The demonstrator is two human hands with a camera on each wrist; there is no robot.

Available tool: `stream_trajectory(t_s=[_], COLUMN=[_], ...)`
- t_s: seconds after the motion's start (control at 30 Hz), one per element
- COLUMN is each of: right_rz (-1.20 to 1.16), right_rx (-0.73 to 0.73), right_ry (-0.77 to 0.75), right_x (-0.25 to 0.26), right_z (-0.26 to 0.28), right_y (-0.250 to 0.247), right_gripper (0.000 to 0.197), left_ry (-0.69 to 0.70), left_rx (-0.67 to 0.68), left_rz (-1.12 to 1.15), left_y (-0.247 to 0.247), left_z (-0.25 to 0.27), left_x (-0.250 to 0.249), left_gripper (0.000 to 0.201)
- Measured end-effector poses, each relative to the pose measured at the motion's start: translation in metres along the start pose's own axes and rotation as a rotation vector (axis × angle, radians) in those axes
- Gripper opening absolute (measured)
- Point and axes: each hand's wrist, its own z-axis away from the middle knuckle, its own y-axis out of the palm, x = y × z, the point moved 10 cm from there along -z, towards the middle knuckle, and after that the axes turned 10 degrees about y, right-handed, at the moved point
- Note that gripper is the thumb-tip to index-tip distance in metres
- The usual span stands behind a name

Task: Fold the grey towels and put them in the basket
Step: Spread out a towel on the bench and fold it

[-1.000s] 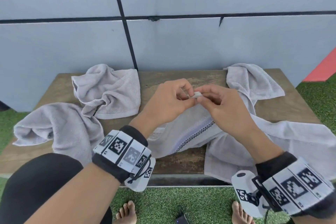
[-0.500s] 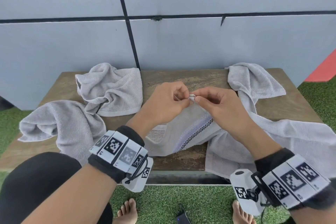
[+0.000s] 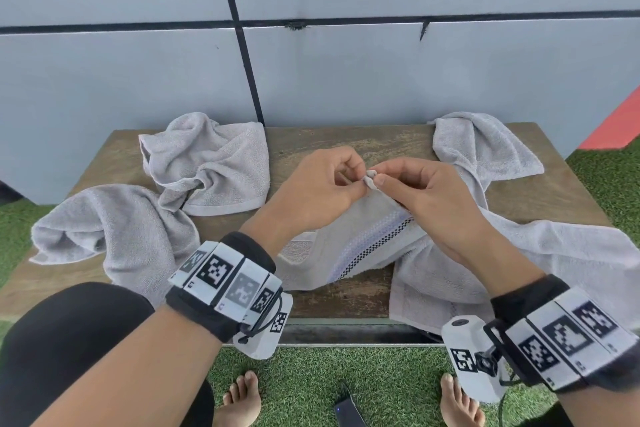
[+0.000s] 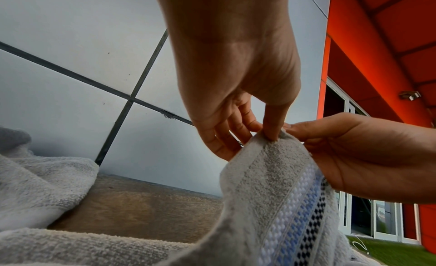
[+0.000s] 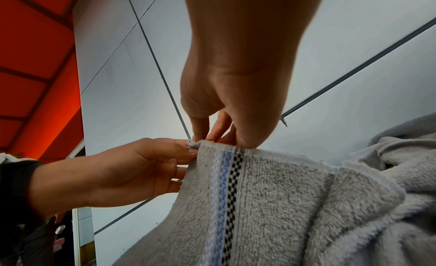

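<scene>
A grey towel (image 3: 360,239) with a white, blue and black checked stripe lies bunched at the middle of the wooden table (image 3: 346,142). One corner of it is lifted. My left hand (image 3: 360,180) pinches that corner between thumb and fingers, as the left wrist view (image 4: 271,134) shows. My right hand (image 3: 379,180) pinches the same corner right beside it, with its fingertips on the hem (image 5: 212,140). The striped towel (image 5: 259,195) hangs down from both hands. No basket is in view.
A crumpled grey towel (image 3: 207,163) lies at the back left, another (image 3: 114,229) hangs over the left edge, and more grey towel (image 3: 485,149) spreads across the right. A grey panelled wall stands close behind. Below are grass, bare feet and a dark device (image 3: 349,409).
Both hands stay together on the same towel corner. Their fingers have only shifted a little on it.
</scene>
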Motion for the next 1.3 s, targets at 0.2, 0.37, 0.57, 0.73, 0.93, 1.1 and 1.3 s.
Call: stream_trajectory(t_s=[0.2,0.37,0.57,0.73,0.93,1.1,1.3], right_rz=[0.049,0.133,0.106,0.088,0.079,0.074,0.087], right_rx=[-0.052,-0.112,-0.123,-0.124,-0.122,-0.096,-0.108], right_ry=[-0.018,-0.067,-0.066,-0.072,-0.067,-0.054,-0.070], right_x=[0.0017,0.0056,0.0049,0.0069,0.0052,0.0062,0.0075], right_z=[-0.0001,-0.0010,-0.0021,-0.0015,-0.0016,0.0001,-0.0006], right_y=[-0.0054,-0.0058,-0.0082,-0.0082,-0.0069,-0.0043,-0.0063], right_gripper=[0.009,0.010,0.009,0.008,0.011,0.013,0.011], left_ry=[0.007,-0.029,-0.017,-0.011,-0.014,0.001,-0.004], left_rx=[-0.010,-0.020,-0.034,-0.040,-0.049,-0.052,-0.032], left_rz=[0.009,-0.020,0.010,0.015,-0.010,-0.010,0.025], left_y=[0.0003,-0.0025,-0.0040,-0.0055,-0.0067,-0.0062,-0.0041], left_z=[-0.0001,-0.0015,-0.0018,-0.0017,-0.0019,-0.0016,-0.0012], left_x=[-0.0013,0.0031,0.0029,0.0023,0.0053,0.0034,0.0015], left_gripper=[0.010,0.011,0.012,0.009,0.004,0.005,0.009])
